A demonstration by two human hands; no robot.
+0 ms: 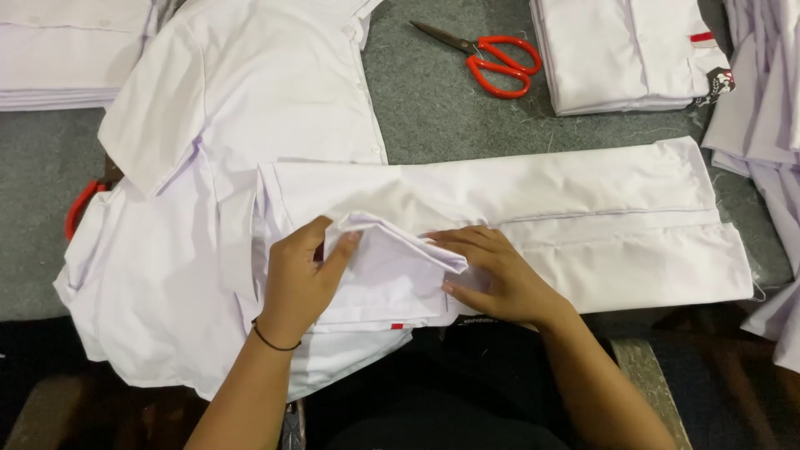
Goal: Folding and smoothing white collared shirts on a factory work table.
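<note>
Head view: the left hand (296, 279) pinches a raised fold of the white shirt (500, 200) lying across the grey table (442, 108); the right hand (496, 275) presses it flat, fingers spread. The fold looks loose and could slip, creasing crookedly.

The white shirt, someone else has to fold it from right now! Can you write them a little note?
Left hand: pinching a raised flap of the white shirt between thumb and fingers.
Right hand: flat, pressing the shirt beside that flap.
The shirt lies folded into a long strip across the grey table, over a pile of unfolded shirts.
Done: sides folded in.
Left: the flap is not yet laid flat; strip still long.
Nearby: red scissors, a folded stack at the top right.
</note>
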